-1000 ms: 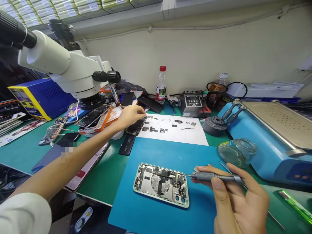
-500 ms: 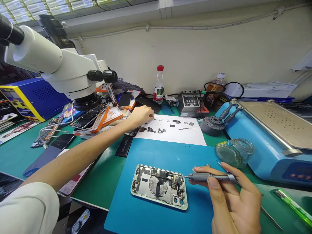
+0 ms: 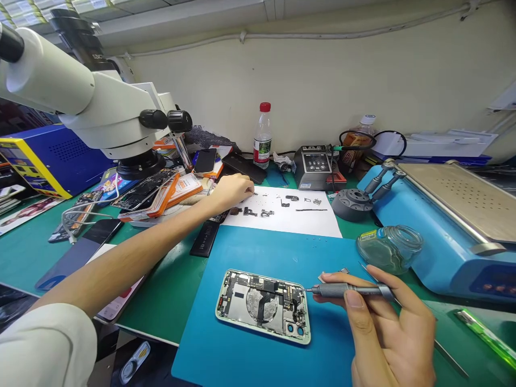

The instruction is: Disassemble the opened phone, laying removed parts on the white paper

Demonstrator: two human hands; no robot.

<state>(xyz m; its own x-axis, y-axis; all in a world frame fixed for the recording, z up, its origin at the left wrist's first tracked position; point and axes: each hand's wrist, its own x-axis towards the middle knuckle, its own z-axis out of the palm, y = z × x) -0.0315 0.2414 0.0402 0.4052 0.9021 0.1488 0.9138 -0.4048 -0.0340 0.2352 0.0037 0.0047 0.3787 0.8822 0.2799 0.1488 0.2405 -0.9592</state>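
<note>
My right hand [image 3: 387, 328] grips a grey precision screwdriver [image 3: 342, 290], its tip at the right edge of the opened phone [image 3: 264, 306]. Thin metal tweezers [image 3: 451, 359] are tucked between the same hand's fingers. The phone's pale green housing lies on the blue mat [image 3: 226, 360], with its internal parts exposed. Across the bench, my left hand [image 3: 234, 191] reaches to the left side of a white paper [image 3: 290, 220] strewn with tiny screws and small phone parts. Its fingers are bent together and point down; whatever is between them is hidden.
A microscope [image 3: 108, 113] overhangs stacked phones and boxes at left. A bottle [image 3: 263, 137], soldering station [image 3: 314, 167] and round screwdriver stand [image 3: 350, 205] line the back. A glass jar [image 3: 389, 250] stands before a blue machine [image 3: 447, 252]. A black battery [image 3: 205, 238] lies left of the mat.
The view has shifted slightly. Both hands keep nearly the same places, with the left at the paper and the right holding the screwdriver at the phone's edge.
</note>
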